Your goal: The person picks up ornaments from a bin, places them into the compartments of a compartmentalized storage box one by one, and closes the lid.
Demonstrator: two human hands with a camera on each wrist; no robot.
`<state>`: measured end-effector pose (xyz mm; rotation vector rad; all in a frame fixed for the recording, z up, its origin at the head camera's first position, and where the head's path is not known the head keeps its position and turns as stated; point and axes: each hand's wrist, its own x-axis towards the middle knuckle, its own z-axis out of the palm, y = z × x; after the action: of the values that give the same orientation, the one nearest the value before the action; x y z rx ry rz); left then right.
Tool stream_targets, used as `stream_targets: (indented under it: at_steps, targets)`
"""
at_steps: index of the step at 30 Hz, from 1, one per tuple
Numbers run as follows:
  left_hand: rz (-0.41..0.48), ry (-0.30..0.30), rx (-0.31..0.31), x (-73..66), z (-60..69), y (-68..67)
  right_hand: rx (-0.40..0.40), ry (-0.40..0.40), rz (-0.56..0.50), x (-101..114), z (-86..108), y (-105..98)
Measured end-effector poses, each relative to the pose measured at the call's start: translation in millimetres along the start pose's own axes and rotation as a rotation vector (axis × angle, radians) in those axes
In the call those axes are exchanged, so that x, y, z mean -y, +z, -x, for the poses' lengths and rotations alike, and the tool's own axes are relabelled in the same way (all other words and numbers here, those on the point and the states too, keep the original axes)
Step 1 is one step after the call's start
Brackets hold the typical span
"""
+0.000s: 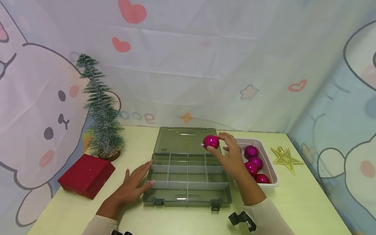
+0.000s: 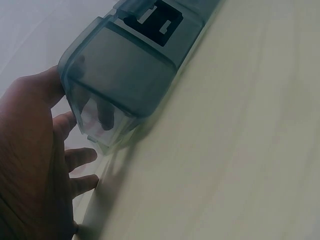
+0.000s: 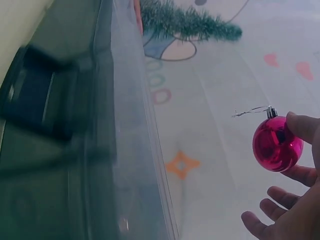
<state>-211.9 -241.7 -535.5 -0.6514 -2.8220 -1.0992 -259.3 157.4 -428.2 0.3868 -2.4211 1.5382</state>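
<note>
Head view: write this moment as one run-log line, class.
right hand: holds pink bauble aloft | left hand: touches divided box on its left side | lid: open | tray: more baubles

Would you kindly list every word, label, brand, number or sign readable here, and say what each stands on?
"oo", then a letter that may be "g": pale lettering on the cloth backdrop, beside the small tree.
A tiny mark on the open lid of the green case: too small to read.
I can make out no other text.
</note>
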Motion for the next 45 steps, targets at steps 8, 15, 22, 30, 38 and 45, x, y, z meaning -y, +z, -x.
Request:
stream_targets:
  at_steps: [8,15,22,30,38,45]
  targets:
    - [-0.004,-0.005,-0.005,0.9,2.2,-1.0,0.011,0.021,-0.019,18.0,-7.3,39.6]
    - [0.001,-0.001,-0.002,1.9,0.1,-0.4,0.04,0.063,-0.064,24.4,-7.5,70.8]
    - [0.0,-0.016,-0.003,1.8,-0.7,-0.3,0.082,0.07,-0.057,23.8,-13.5,96.3]
    - [0.01,-0.027,0.005,0.1,-0.6,0.4,0.135,0.067,0.018,29.6,-18.4,122.1]
    - [0.001,-0.018,-0.002,0.6,-0.8,1.6,0.176,0.082,0.038,23.9,-23.1,146.3]
    - [-0.003,-0.03,0.006,0.1,-1.5,-1.7,0.205,0.073,0.088,20.9,-25.5,158.8]
